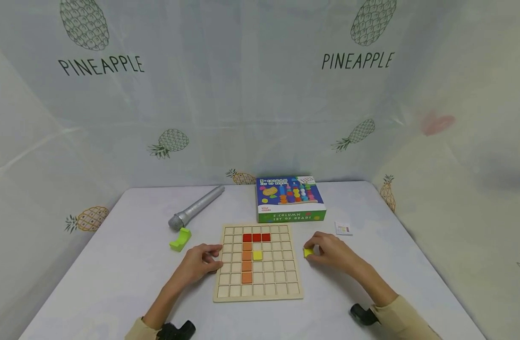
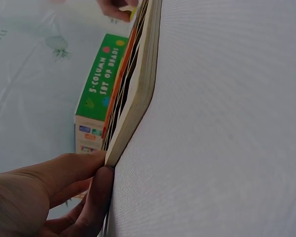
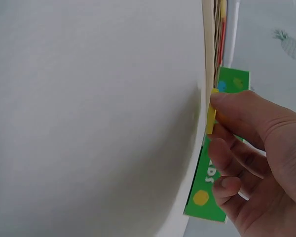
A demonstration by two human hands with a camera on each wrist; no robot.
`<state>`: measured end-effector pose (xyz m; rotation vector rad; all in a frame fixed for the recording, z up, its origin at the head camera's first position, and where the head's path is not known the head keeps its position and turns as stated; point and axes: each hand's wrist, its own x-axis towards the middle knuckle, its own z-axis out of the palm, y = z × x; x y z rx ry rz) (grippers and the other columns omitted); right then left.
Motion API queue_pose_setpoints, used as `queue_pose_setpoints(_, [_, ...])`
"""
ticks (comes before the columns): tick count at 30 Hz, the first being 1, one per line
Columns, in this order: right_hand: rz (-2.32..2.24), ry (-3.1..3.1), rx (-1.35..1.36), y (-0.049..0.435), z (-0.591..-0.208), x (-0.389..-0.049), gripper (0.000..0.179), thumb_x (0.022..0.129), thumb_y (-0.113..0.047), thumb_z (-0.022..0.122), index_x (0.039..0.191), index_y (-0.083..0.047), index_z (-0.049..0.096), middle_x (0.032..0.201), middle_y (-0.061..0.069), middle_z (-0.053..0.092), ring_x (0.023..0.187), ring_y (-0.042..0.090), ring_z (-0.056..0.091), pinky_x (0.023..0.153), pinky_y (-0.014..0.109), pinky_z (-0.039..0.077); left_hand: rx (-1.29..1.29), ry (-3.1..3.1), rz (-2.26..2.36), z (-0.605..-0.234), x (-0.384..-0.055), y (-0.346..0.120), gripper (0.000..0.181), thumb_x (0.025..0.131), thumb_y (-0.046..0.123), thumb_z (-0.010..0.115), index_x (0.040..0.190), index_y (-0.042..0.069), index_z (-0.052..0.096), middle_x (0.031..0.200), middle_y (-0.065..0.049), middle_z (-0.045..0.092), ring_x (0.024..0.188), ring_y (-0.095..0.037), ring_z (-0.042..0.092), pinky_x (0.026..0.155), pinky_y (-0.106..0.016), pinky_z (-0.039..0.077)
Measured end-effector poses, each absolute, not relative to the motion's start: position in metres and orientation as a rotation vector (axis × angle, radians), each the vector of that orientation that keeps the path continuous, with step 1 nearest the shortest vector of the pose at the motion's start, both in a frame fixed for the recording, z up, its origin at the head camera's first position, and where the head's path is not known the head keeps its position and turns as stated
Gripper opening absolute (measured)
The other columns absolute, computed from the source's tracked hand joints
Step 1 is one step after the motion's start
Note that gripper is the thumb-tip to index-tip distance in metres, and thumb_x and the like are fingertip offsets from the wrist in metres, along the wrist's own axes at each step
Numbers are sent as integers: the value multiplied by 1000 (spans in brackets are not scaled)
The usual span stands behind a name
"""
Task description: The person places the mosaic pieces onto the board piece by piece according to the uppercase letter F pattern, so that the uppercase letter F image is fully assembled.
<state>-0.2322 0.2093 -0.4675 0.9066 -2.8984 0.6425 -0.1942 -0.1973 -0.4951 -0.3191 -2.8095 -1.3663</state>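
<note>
A wooden grid board [image 1: 281,264] lies on the table with red tiles [image 1: 257,237], orange tiles [image 1: 247,256] and a single yellow tile [image 1: 257,255] in its squares. My left hand [image 1: 197,263] holds the board's left edge; in the left wrist view, the thumb and a finger [image 2: 99,187] meet at that edge. Right of the board and apart from it, my right hand [image 1: 329,251] pinches another yellow tile [image 3: 212,112] between thumb and fingers, just above or on the table. The thumb hides part of this tile.
A blue and green bead-set box [image 1: 291,200] stands behind the board. To the left lie a silver microphone [image 1: 198,208] and a lime-green curved block [image 1: 181,239]. A small printed card [image 1: 343,228] lies beyond my right hand. Pineapple-printed cloth [image 1: 225,94] hangs behind the table.
</note>
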Motion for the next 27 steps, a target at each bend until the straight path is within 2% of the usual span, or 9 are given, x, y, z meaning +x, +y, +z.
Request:
queue_pose_setpoints(13, [656, -2913, 985, 161, -463, -238, 24, 82, -27, 79, 104, -16, 76, 94, -6, 66, 69, 4, 49, 59, 15, 42, -359, -2775, -1363, -495, -193, -198, 47, 78, 11, 81, 121, -1, 67, 95, -8, 68, 73, -2, 61, 62, -18, 51])
queue_pose_setpoints(27, [679, -2913, 1096, 120, -465, -238, 20, 84, -24, 77, 102, -15, 76, 99, -3, 68, 81, 10, 53, 67, 19, 45, -383, -2789, -1386, -492, -193, -200, 47, 80, 13, 80, 123, -2, 66, 96, -9, 67, 75, -7, 63, 63, -18, 51])
